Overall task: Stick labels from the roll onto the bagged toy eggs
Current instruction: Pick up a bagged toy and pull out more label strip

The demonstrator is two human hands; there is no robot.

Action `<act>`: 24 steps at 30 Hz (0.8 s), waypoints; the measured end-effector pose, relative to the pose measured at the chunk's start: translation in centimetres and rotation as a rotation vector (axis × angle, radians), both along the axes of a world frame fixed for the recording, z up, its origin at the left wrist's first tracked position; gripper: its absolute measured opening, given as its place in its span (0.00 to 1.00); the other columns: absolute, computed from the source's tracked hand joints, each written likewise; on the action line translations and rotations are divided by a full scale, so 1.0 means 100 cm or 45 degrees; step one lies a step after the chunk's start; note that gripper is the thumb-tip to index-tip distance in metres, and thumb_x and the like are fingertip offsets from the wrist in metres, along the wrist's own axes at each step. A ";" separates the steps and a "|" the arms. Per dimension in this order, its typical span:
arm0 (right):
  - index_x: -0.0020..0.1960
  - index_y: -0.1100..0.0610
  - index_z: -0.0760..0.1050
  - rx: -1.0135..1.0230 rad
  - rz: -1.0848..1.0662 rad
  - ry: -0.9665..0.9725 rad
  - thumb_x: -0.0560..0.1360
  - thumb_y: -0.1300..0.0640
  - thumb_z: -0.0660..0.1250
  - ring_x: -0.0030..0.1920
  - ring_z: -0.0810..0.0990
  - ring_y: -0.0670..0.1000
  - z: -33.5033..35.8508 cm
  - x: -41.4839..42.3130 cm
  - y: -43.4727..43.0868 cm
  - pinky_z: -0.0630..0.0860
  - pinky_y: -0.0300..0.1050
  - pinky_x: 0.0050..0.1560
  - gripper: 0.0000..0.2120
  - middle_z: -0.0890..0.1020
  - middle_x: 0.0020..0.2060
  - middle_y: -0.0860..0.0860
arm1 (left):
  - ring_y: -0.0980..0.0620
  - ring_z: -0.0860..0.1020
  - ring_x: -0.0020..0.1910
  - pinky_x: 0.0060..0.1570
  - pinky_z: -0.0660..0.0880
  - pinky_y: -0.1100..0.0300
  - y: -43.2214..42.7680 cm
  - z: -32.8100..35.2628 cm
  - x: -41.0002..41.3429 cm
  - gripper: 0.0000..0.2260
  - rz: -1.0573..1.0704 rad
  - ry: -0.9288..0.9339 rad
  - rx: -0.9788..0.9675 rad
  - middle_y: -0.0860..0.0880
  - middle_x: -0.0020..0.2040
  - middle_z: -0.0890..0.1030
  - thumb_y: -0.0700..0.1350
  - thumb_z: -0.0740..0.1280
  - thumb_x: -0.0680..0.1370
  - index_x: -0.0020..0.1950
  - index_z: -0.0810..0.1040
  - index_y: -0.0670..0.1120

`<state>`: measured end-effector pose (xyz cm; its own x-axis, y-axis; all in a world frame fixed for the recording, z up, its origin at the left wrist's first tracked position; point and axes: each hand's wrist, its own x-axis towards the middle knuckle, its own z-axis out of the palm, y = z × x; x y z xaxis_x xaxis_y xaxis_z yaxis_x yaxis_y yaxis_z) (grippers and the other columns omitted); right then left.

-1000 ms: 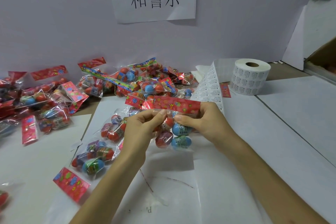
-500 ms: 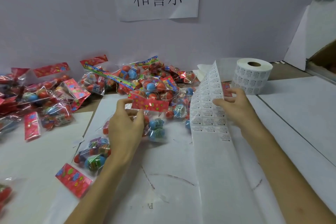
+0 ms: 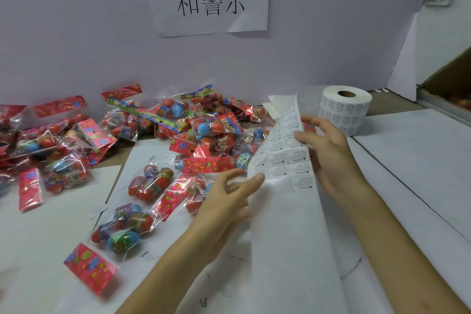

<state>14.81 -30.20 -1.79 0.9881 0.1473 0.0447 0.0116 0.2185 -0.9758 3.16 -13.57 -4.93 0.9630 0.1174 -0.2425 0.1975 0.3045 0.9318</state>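
I judge the task to be midway: my right hand [image 3: 328, 158] grips the label strip [image 3: 283, 158] from the roll [image 3: 344, 109] far right, my left hand [image 3: 226, 201] hovers open-fingered at its edge, and bagged eggs [image 3: 193, 132] crowd the tabletop [image 3: 407, 150] left, none visibly labelled.

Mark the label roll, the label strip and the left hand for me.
label roll [image 3: 341, 115], head view, printed side wall.
label strip [image 3: 283, 160], head view, printed labels near its raised end.
left hand [image 3: 223, 204], head view, back of hand.
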 end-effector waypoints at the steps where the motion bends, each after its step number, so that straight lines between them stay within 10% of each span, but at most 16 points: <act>1: 0.65 0.57 0.76 0.032 0.029 -0.001 0.77 0.68 0.66 0.43 0.86 0.53 0.001 -0.001 0.001 0.81 0.46 0.39 0.18 0.87 0.47 0.54 | 0.52 0.87 0.49 0.46 0.83 0.56 -0.001 0.000 -0.001 0.30 -0.095 0.023 -0.059 0.46 0.61 0.85 0.53 0.79 0.71 0.70 0.76 0.48; 11: 0.63 0.55 0.73 -0.103 0.022 -0.138 0.75 0.70 0.70 0.48 0.86 0.56 -0.006 -0.008 0.013 0.84 0.51 0.47 0.20 0.87 0.48 0.55 | 0.46 0.87 0.46 0.45 0.84 0.54 0.006 0.003 -0.004 0.13 -0.324 0.060 -0.144 0.41 0.56 0.86 0.42 0.77 0.71 0.55 0.88 0.50; 16: 0.56 0.51 0.76 -0.589 -0.290 -0.641 0.73 0.62 0.75 0.51 0.79 0.40 -0.006 -0.013 0.013 0.78 0.38 0.51 0.15 0.80 0.52 0.46 | 0.45 0.87 0.45 0.43 0.84 0.52 0.008 0.004 -0.003 0.11 -0.231 0.042 -0.104 0.41 0.54 0.87 0.42 0.78 0.72 0.53 0.88 0.52; 24: 0.45 0.56 0.83 -0.691 -0.041 -1.260 0.71 0.59 0.75 0.52 0.77 0.50 0.001 -0.035 0.021 0.73 0.39 0.52 0.03 0.79 0.47 0.49 | 0.39 0.85 0.52 0.48 0.84 0.49 0.019 0.007 0.000 0.19 -0.045 0.002 -0.102 0.37 0.57 0.85 0.47 0.76 0.73 0.63 0.84 0.43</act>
